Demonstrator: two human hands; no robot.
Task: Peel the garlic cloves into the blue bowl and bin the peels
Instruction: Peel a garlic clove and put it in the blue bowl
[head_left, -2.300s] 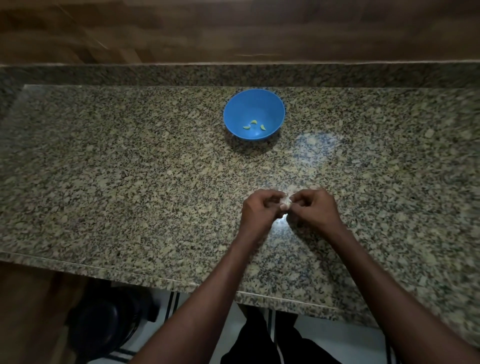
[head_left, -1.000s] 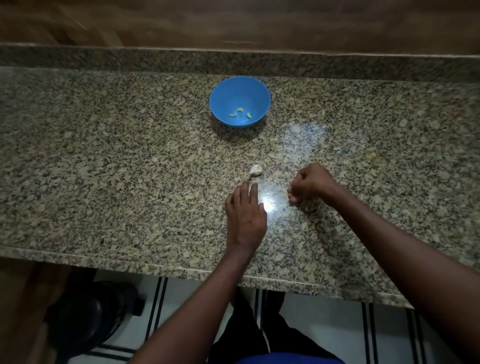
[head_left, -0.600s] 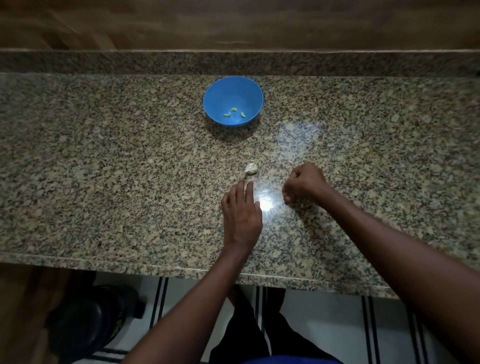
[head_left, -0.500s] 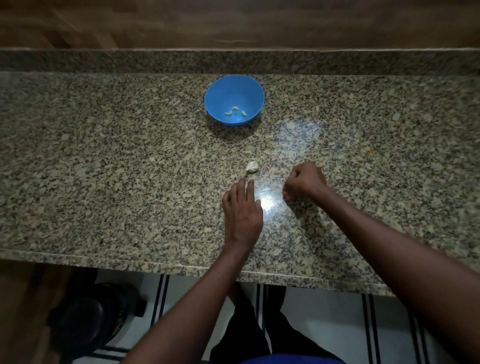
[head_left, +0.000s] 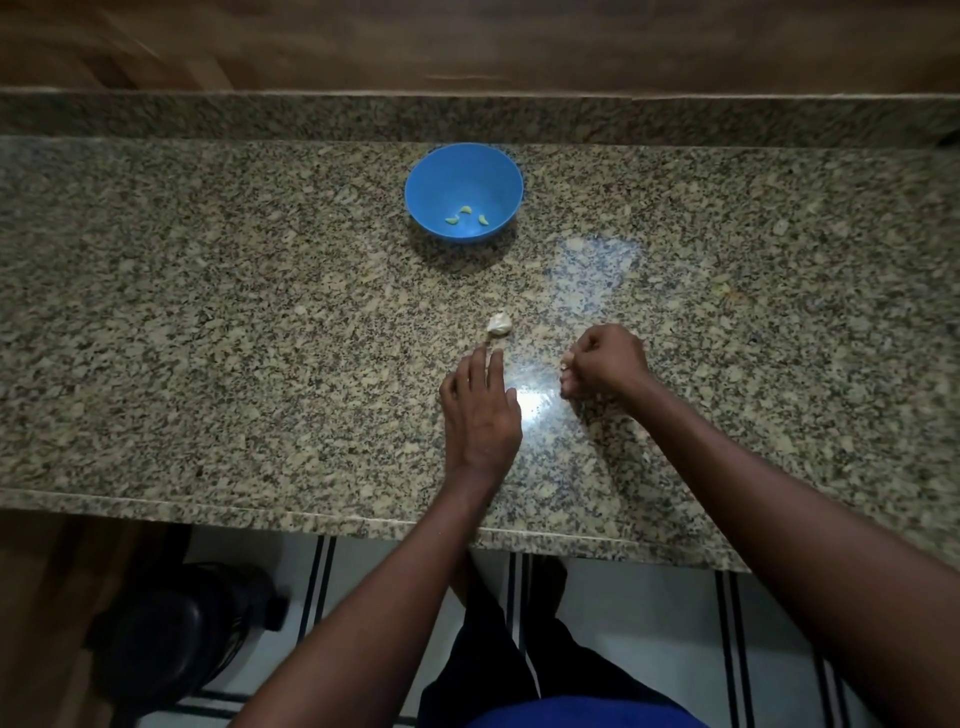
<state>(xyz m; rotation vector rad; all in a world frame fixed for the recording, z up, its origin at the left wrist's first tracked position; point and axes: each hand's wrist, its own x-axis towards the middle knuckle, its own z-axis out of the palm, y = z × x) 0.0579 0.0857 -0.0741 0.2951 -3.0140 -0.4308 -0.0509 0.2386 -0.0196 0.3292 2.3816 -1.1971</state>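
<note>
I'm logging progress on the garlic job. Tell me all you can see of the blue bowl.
The round blue bowl, seemingly smooth plastic, stands upright on the speckled granite countertop, near its back edge and beyond both hands. Its rim looks whole. Inside, toward the near wall, lie three small pale yellow-green peeled garlic cloves, slightly apart from one another. The bowl casts a dark shadow on the counter toward the person. Neither hand touches it; the whitish garlic piece on the counter lies well short of it.

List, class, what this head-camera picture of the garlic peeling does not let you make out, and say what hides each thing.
- What the right hand grips: its curled fingers cover all but a pale sliver.
- The garlic piece on the counter: too small to tell how many cloves it holds.
- The dark object on the floor: dim, and partly covered by the counter edge; bin or not, unclear.
- The left hand palm: faces down.
</note>
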